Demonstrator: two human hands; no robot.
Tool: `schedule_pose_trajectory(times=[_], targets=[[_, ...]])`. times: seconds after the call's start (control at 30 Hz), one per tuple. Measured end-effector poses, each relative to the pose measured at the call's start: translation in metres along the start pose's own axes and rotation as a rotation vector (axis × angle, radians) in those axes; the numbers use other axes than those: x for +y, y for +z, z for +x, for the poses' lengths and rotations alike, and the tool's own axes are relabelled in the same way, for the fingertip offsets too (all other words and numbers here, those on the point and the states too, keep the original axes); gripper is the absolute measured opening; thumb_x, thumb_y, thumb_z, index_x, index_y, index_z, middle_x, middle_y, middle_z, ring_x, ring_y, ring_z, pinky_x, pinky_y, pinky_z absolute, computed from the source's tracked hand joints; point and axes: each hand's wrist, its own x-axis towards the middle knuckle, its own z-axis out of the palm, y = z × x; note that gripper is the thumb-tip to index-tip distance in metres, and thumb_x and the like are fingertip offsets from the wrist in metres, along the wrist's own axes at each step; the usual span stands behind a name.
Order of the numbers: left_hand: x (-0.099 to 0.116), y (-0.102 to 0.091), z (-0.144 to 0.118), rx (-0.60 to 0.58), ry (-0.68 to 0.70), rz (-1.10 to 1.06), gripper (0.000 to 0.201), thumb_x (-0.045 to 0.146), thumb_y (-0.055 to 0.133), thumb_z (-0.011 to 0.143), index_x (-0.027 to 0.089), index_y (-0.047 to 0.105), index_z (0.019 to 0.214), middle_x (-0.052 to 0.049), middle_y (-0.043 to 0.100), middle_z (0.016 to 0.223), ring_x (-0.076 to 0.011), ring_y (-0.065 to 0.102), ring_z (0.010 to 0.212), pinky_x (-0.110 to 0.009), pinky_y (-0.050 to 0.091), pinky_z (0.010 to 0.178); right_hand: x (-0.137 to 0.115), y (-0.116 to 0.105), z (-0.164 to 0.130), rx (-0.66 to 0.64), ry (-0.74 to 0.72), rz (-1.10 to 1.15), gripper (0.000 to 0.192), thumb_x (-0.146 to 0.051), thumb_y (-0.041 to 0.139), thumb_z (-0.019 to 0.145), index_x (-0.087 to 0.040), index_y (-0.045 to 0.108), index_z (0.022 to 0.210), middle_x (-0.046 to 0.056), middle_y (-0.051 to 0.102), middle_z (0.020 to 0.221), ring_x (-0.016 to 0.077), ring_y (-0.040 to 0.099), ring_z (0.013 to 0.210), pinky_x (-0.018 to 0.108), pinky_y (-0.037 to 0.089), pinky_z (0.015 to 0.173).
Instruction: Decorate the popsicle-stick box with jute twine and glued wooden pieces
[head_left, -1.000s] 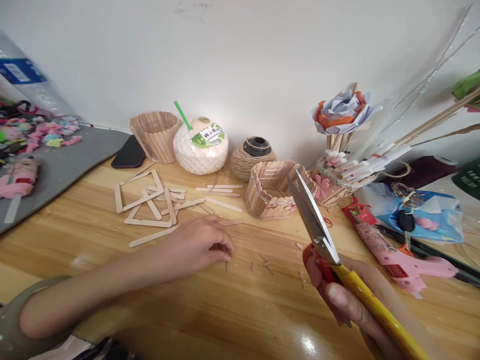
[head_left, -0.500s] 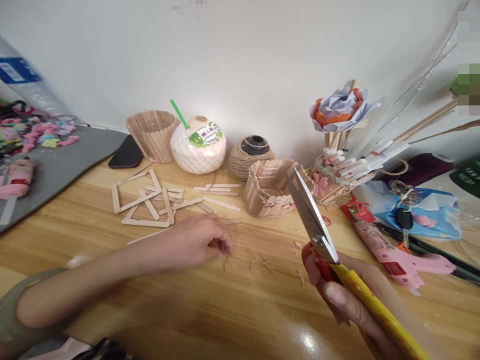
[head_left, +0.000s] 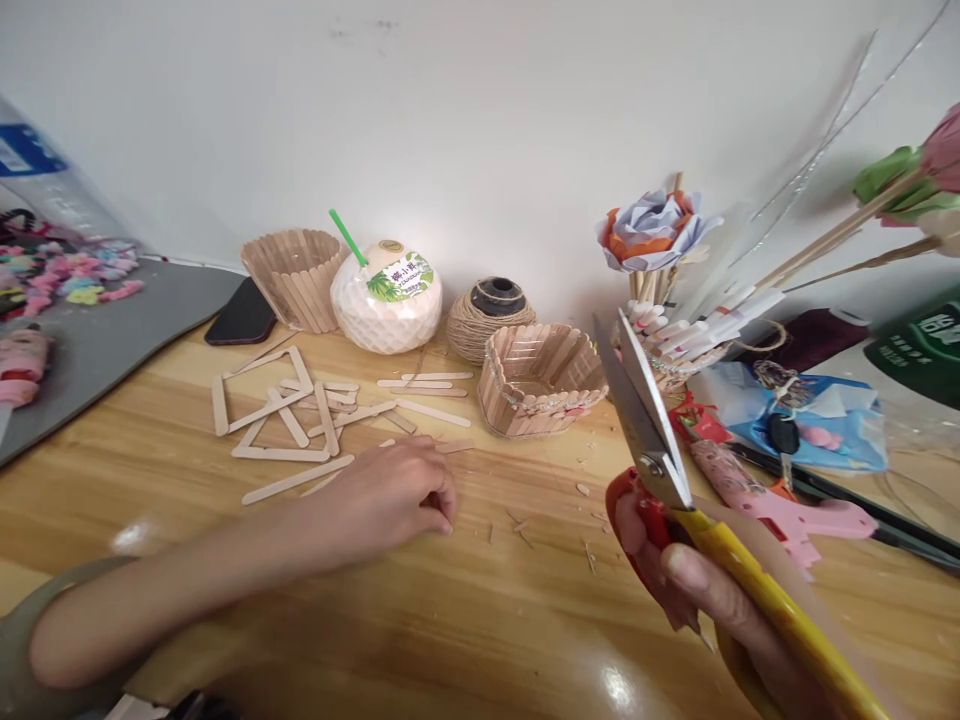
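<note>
Our left hand (head_left: 390,495) lies palm down on the wooden surface (head_left: 465,620), fingers curled loosely; whether they pinch anything we cannot tell. Just beyond its knuckles lie the craft sticks (head_left: 315,420), scattered flat: thin and light, stiff along the grain yet likely to snap, best pinched by the long edges near the middle. To its right, our right hand (head_left: 697,590) grips the scissors (head_left: 660,440) by their red and yellow handles, blades nearly shut, pointing up and away.
</note>
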Motion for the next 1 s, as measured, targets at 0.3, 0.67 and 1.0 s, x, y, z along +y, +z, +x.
schedule_pose_trajectory(times=[0.3,0.67,1.0], targets=[[0.004,0.008,0.000,0.091,0.117,0.185,0.017,0.016,0.048,0.085,0.016,0.059,0.072,-0.002,0.061,0.073,-0.0168,0.050,0.077,-0.029,0.038,0.074,-0.008,-0.012,-0.001,0.187,-0.068,0.226,0.042,-0.055,0.044,0.080,-0.022,0.044,0.055,-0.002,0.039,0.049,0.0129,0.035,0.045,0.027,0.031,0.042],[0.064,0.019,0.034,0.152,0.373,0.037,0.036,0.008,0.040,0.085,0.012,0.050,0.120,-0.009,0.056,0.123,-0.0177,0.051,0.109,-0.030,0.040,0.094,-0.007,-0.016,-0.002,0.260,-0.143,0.265,0.039,-0.053,0.046,0.081,-0.022,0.047,0.057,-0.002,0.040,0.051,0.0120,0.036,0.043,0.028,0.031,0.041],[0.088,0.039,0.015,-0.359,0.247,-0.653,0.030,0.034,0.050,0.084,0.014,0.070,0.094,-0.006,0.072,0.089,-0.0136,0.065,0.082,-0.021,0.048,0.079,-0.005,-0.026,0.003,0.365,-0.196,0.334,0.044,-0.051,0.049,0.079,-0.021,0.041,0.048,-0.004,0.038,0.041,0.0099,0.035,0.038,0.026,0.030,0.038]])
